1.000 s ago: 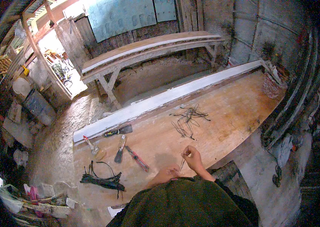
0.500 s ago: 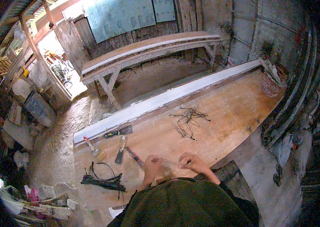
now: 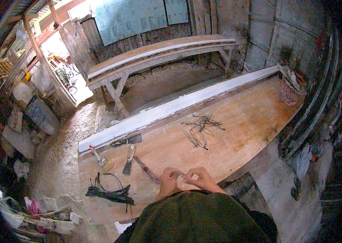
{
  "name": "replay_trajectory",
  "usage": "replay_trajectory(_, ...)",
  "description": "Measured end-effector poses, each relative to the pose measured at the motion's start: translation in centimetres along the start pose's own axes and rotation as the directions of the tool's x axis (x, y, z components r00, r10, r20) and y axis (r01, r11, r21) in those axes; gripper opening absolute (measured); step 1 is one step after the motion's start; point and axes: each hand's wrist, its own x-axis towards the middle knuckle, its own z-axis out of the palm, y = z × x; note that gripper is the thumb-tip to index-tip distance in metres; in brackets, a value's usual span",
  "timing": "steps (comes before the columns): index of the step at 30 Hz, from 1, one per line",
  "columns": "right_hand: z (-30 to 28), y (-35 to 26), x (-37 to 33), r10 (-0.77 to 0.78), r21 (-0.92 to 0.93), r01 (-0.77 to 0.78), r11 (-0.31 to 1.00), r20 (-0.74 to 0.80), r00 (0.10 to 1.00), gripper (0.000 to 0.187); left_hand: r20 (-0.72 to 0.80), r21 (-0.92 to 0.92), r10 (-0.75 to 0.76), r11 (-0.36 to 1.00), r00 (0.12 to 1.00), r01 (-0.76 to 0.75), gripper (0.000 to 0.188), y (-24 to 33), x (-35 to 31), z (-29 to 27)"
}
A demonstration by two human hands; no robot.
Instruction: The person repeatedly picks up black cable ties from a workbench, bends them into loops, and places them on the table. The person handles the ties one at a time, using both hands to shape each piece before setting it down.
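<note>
Close to my body, at the near edge of the wooden table, my left hand (image 3: 168, 179) and my right hand (image 3: 201, 178) are nearly touching. Both are closed, fingertips pinched on a thin strand that barely shows between them. A utility knife (image 3: 146, 170) with a red and dark handle lies just left of my left hand. Beyond my hands, a loose tangle of thin dark cords (image 3: 203, 128) rests on the tabletop (image 3: 244, 117). Further left lies a bundle of black strips (image 3: 108, 192).
Two putty knives (image 3: 128, 162) (image 3: 128, 140) and a paintbrush (image 3: 101, 158) lie at the table's left. A long white board (image 3: 171, 107) runs along its far side. A bucket (image 3: 290, 92) stands at the far right corner. Behind is a second bench (image 3: 159, 50).
My hands have come closer together; the strand, stretched between them before, is now mostly hidden. The tools and cords on the table have not moved.
</note>
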Motion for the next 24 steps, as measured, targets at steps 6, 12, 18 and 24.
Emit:
replay_trajectory(6, -1.0, 4.5, 0.9, -0.01, -0.186, -0.081, 0.979, -0.445, 0.896, 0.004, 0.532, -0.238, 0.111, 0.971, 0.839, 0.023, 0.008, -1.7, -1.0, 1.4)
replay_trajectory(12, 0.4, 5.5, 1.0, 0.015, -0.072, -0.06, 0.996, -0.504, 0.863, 0.014, 0.764, -0.224, -0.113, 0.876, 0.635, 0.427, 0.02, -2.7, -1.0, 0.8)
replay_trajectory(18, -1.8, 8.3, 0.3, 0.314, 0.278, -0.208, 0.938, -0.43, 0.846, 0.009, 0.242, 0.143, 0.237, 0.95, 0.941, -0.276, 0.014, -2.7, 0.4, -0.4)
replay_trajectory(24, -0.2, 2.9, -0.6, -0.052, 0.174, 0.015, 0.985, 0.209, 0.976, 0.014, -0.157, 0.103, 0.118, 0.989, 0.981, -0.103, 0.01, -2.0, 1.0, -2.5)
